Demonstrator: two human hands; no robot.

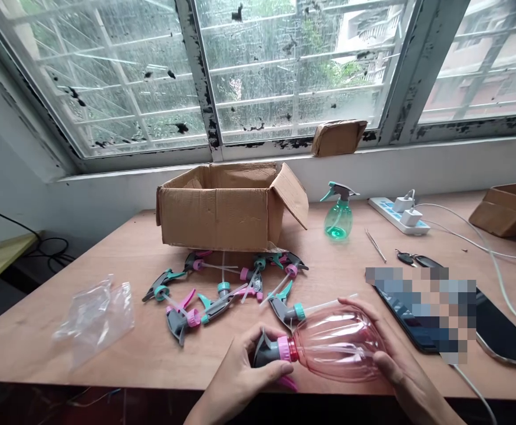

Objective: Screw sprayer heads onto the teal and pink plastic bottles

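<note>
A clear pink spray bottle (337, 345) lies sideways in the air between my hands, above the table's front edge. My left hand (251, 366) is closed round its grey and pink trigger sprayer head (269, 349), which sits at the bottle's neck with the tube inside the bottle. Around the rounded base of the bottle, my right hand (397, 360) is wrapped, thumb on the near side. Just beyond lie several loose trigger sprayer heads, among them a grey and teal one (284, 307) and a grey and pink one (181, 319).
An open cardboard box (216, 218) stands behind the sprayer heads. A green spray bottle (338, 218) stands upright right of it, near a power strip (397, 215). Clear plastic bags (101, 319) lie left; a phone (412, 319), tweezers (375, 245) and cables lie right.
</note>
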